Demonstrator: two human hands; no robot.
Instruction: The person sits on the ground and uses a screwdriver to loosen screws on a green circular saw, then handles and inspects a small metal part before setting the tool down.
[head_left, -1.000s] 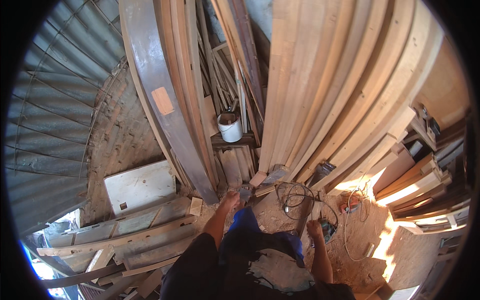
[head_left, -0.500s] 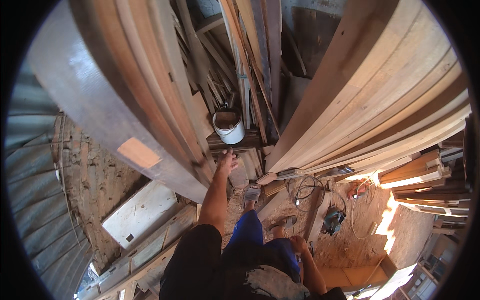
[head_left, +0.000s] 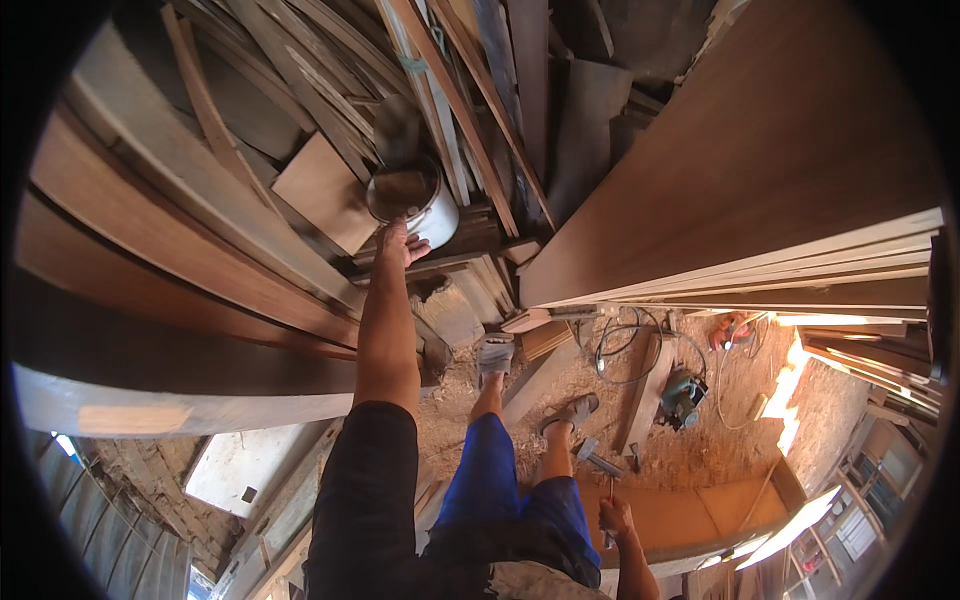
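boards (head_left: 322, 195) flank the bucket (head_left: 440, 218); left hand (head_left: 401, 243) perhaps touches it.

Left hand (head_left: 397, 243) now at near side of round white bucket (head_left: 440, 218), fingers overlapping it; one second ago well short, by sandalled left foot (head_left: 494, 357). Right hand (head_left: 615, 516) lower, farther from dark green power tool (head_left: 683, 397). Grey-metal-headed hammer (head_left: 601, 460) now visible in it. Tall brown boards (head_left: 180, 235) swung nearly sideways in view.
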